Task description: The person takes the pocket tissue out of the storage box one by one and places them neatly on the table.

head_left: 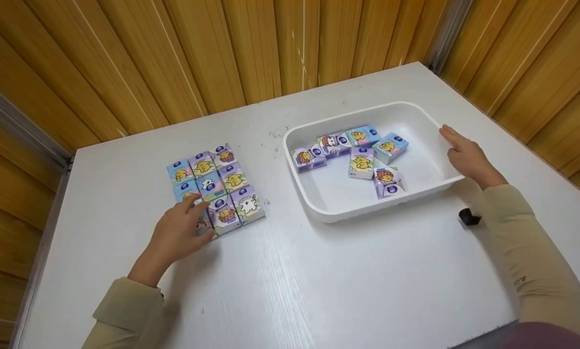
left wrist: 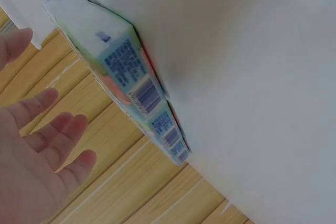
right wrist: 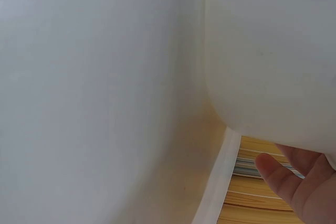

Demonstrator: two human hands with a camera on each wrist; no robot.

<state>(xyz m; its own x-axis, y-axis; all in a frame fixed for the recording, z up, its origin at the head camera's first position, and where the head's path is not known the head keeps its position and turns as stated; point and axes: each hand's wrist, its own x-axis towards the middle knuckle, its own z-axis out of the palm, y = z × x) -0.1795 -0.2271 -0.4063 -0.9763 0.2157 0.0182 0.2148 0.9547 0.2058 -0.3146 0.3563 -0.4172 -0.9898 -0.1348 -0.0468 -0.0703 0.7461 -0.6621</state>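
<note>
Small cartoon-printed packs, which look like pocket tissue packs (head_left: 234, 178), lie side by side in a flat block of rows on the left of the table. My left hand (head_left: 179, 228) hovers over the block's near left corner, its fingers spread and loosely bent; the left wrist view shows a gap between this hand (left wrist: 47, 150) and the packs' barcoded ends (left wrist: 144, 98). Further right stands a white plastic tray (head_left: 328, 213) with several loose packs (head_left: 361, 162) inside. At the tray's right end, my right hand (head_left: 471, 157) touches the rim with fairly straight fingers.
A small black object (head_left: 469, 216) lies beneath the right forearm, near the tray's front right corner. The white table (head_left: 270, 291) meets wood-patterned walls (head_left: 251, 48) behind and at the sides.
</note>
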